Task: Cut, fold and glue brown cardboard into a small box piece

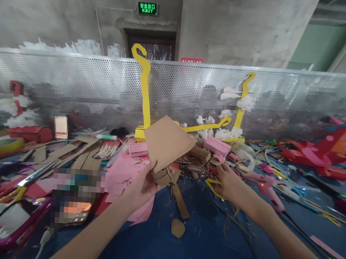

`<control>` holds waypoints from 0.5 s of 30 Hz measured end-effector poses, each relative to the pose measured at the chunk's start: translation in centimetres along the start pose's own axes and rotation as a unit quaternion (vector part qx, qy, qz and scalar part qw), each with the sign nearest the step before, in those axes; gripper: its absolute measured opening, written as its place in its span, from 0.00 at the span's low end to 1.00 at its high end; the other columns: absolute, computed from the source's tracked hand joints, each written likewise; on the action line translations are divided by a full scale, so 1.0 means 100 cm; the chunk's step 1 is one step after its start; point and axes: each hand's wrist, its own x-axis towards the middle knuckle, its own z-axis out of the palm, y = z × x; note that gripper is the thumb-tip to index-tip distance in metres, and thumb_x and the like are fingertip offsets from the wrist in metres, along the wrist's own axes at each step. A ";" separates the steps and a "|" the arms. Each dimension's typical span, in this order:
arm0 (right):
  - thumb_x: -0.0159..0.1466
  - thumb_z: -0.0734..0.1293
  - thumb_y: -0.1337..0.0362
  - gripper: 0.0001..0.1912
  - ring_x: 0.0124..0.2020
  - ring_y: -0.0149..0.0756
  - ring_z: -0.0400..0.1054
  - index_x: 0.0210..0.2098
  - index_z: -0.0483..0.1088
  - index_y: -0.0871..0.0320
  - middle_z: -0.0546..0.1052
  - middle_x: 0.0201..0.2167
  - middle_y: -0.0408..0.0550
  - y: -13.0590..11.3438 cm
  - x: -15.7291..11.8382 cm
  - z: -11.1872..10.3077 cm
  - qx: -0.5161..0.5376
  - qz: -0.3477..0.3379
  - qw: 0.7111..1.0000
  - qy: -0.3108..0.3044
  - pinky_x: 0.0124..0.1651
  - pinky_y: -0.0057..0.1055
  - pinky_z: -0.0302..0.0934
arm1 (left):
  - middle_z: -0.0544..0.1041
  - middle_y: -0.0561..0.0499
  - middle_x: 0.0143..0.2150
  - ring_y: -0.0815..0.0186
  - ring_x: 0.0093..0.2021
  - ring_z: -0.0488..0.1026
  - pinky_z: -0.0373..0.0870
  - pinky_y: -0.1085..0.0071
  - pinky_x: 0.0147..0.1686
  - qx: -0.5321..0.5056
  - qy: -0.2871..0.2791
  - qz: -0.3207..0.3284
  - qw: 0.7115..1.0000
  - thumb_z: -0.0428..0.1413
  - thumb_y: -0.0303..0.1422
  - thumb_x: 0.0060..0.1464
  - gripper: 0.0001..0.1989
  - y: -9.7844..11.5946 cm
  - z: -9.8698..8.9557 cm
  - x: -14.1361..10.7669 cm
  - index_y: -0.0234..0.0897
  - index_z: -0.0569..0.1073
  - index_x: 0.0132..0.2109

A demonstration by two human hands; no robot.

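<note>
My left hand (145,184) is closed on the lower corner of a brown cardboard piece (169,143), roughly diamond-shaped and held tilted above the table. Small cardboard bits (163,178) show just below it, partly behind my fingers. My right hand (230,184) reaches into the clutter with its fingers stretched out and apart, and no held thing shows in it. A yellow loop-shaped piece (215,186) lies by its thumb. Just beyond its fingertips is a pink folded paper box (218,146). To its right lies a pink glue gun (271,189) with a black cord.
Tall yellow hooked shapes (145,96) stand at the back before a perforated metal screen (176,86). Pink paper (125,173), cardboard strips (85,155) and scissors (36,173) crowd the left. Red and orange paper shapes (332,144) lie at right. A cardboard scrap (178,227) rests in front.
</note>
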 end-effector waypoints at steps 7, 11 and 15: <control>0.60 0.71 0.54 0.14 0.49 0.55 0.69 0.41 0.73 0.55 0.75 0.44 0.58 0.008 -0.028 -0.016 0.070 -0.001 0.984 0.167 0.51 0.43 0.64 | 0.80 0.39 0.54 0.53 0.53 0.79 0.75 0.52 0.56 0.032 0.021 -0.007 0.999 0.57 0.35 0.64 0.17 -0.002 0.003 -0.003 0.34 0.72 0.58; 0.61 0.70 0.48 0.23 0.43 0.48 0.71 0.48 0.69 0.56 0.74 0.46 0.54 -0.010 -0.056 -0.019 0.186 0.019 0.982 0.025 0.45 0.40 0.66 | 0.81 0.40 0.52 0.53 0.50 0.80 0.76 0.51 0.55 0.060 0.041 0.028 0.997 0.63 0.36 0.59 0.20 -0.009 0.005 -0.001 0.35 0.73 0.56; 0.65 0.64 0.44 0.22 0.35 0.41 0.66 0.44 0.66 0.57 0.71 0.37 0.48 -0.036 -0.070 -0.023 0.312 0.029 0.944 -0.107 0.39 0.35 0.63 | 0.81 0.44 0.53 0.55 0.51 0.80 0.75 0.52 0.56 0.069 0.051 0.075 0.993 0.67 0.35 0.54 0.23 -0.015 0.005 0.001 0.39 0.72 0.55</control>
